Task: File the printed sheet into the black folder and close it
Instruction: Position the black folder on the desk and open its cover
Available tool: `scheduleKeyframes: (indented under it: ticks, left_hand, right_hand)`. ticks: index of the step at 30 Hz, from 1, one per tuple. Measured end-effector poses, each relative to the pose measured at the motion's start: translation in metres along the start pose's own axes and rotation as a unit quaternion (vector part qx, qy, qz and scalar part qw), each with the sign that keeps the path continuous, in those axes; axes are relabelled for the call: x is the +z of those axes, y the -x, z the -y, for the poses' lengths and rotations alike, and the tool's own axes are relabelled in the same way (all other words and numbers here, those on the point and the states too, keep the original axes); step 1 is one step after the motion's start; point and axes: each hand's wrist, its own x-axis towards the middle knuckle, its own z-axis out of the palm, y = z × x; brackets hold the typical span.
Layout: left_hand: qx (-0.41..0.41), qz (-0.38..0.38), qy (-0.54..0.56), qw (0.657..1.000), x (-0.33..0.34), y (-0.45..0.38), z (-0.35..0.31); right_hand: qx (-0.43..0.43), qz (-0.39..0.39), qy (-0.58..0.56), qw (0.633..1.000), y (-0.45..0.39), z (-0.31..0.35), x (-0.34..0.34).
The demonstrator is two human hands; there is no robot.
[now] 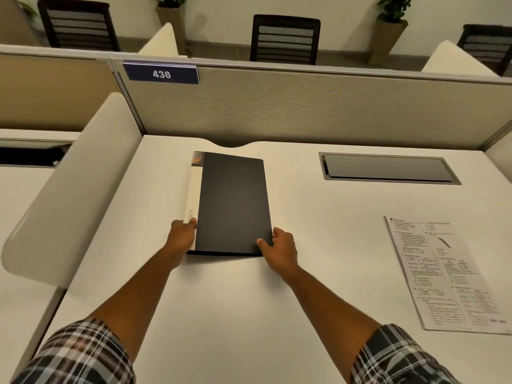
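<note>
Your left hand grips the closed folder at its spine corner, your right hand pinches the near cover corner; the sheet lies well apart on the table; lifting the cover one-handed may slide the folder.

Both hands grip the closed black folder; printed sheet apart

A blue plate on the partition reads "436" (other print too blurred).
</note>
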Motion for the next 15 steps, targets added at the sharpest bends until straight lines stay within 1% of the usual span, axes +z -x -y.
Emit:
scheduleKeyframes:
  ticks: [2,4,9,12,15]
  left_hand:
    - [0.006,0.001,0.026,1.000,0.002,0.006,0.003]
    - [0.021,0.009,0.044,0.999,0.005,0.013,0.008]
    - [0.040,0.056,0.080,0.994,0.017,0.041,0.016]
    - [0.056,0.094,0.075,0.991,0.033,0.065,0.023]
    - [0.057,0.127,0.072,0.988,0.055,0.091,0.032]
  right_hand:
    - [0.027,0.012,-0.066,0.997,-0.002,0.001,-0.004]
    - [0.062,0.014,-0.109,0.992,-0.003,0.002,-0.013]
    - [0.085,0.002,-0.108,0.990,-0.002,-0.015,-0.047]
    - [0.099,0.022,-0.167,0.981,0.006,-0.033,-0.070]
    - [0.091,-0.010,-0.178,0.980,0.018,-0.056,-0.090]
